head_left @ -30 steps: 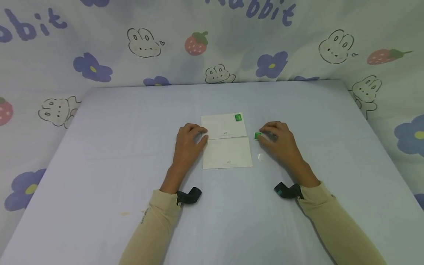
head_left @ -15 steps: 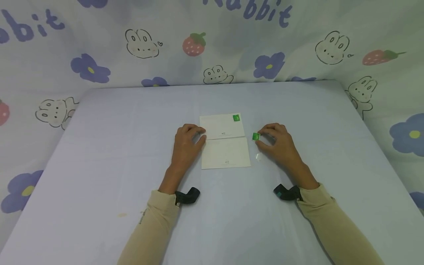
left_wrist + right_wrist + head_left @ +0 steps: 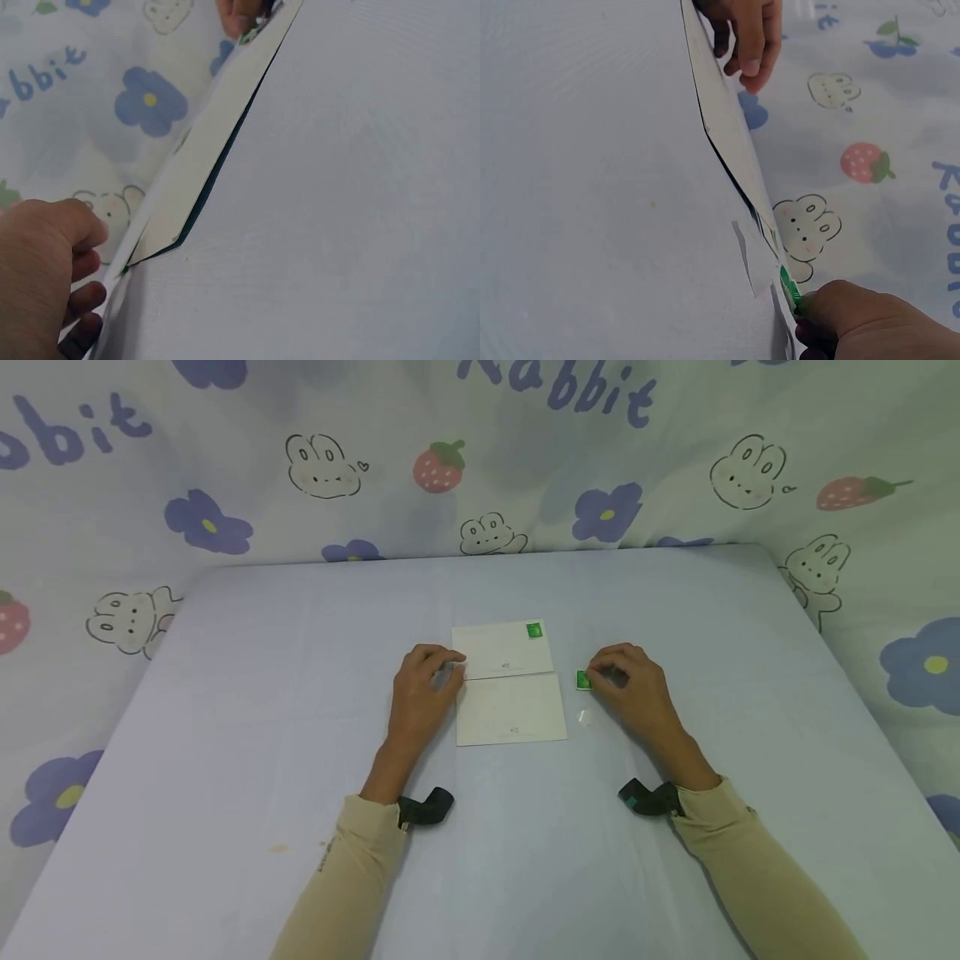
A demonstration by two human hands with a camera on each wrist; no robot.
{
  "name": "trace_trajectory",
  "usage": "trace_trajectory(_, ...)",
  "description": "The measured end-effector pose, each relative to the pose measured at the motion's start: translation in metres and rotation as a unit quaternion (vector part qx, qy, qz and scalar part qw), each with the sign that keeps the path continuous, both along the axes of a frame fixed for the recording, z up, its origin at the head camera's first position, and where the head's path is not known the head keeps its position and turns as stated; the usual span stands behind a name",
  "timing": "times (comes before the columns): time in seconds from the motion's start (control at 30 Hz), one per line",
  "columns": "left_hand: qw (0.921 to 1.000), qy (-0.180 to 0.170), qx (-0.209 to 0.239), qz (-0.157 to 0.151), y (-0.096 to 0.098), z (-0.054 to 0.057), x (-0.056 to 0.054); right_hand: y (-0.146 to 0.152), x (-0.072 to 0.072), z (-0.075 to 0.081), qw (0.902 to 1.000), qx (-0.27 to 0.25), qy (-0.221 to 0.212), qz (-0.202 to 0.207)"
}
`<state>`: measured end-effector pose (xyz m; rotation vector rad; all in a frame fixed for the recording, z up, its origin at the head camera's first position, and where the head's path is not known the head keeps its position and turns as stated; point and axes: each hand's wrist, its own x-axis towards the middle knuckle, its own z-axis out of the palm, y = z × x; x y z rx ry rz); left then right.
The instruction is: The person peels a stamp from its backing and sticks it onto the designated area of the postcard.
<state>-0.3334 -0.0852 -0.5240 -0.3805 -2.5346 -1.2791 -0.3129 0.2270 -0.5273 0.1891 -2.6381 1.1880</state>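
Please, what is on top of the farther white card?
On the far card, a green stamp is in the upper right corner and a small mark near the lower edge. The left hand covers some of the card's left edge; that part cannot be seen.

We see even, muted light; its source is out of frame. In the head view, the white table (image 3: pixel 225 677) looks faintly bluish at left, greyer at right. A soft shadow edges the right sleeve (image 3: pixel 753 860), a clear scrap (image 3: pixel 585 717) catches a pale glint, and print on the lower envelope (image 3: pixel 502 706) blurs too small to read. Both wrist views render the patterned curtain (image 3: pixel 45 142) soft and washed out.
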Motion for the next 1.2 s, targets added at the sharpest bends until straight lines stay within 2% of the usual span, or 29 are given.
trace_trajectory(0.23, 0.9998, -0.002, 0.018, -0.007, -0.001, -0.002, 0.006, -0.002, 0.008, 0.002, 0.9992, -0.029, 0.007, -0.025)
trace_trajectory(0.67, 0.9995, -0.018, 0.024, -0.006, 0.006, 0.000, 0.025, -0.004, 0.022, 0.001, 0.9986, -0.031, 0.036, -0.023)
trace_trajectory(0.87, 0.9994, -0.010, 0.031, -0.015, 0.011, 0.000, 0.036, -0.005, 0.027, 0.002, 0.9986, -0.022, 0.042, -0.025)
trace_trajectory(1.2, 0.9991, 0.001, 0.030, -0.029, 0.015, -0.001, 0.047, -0.010, 0.035, 0.003, 0.9986, -0.024, 0.040, -0.027)
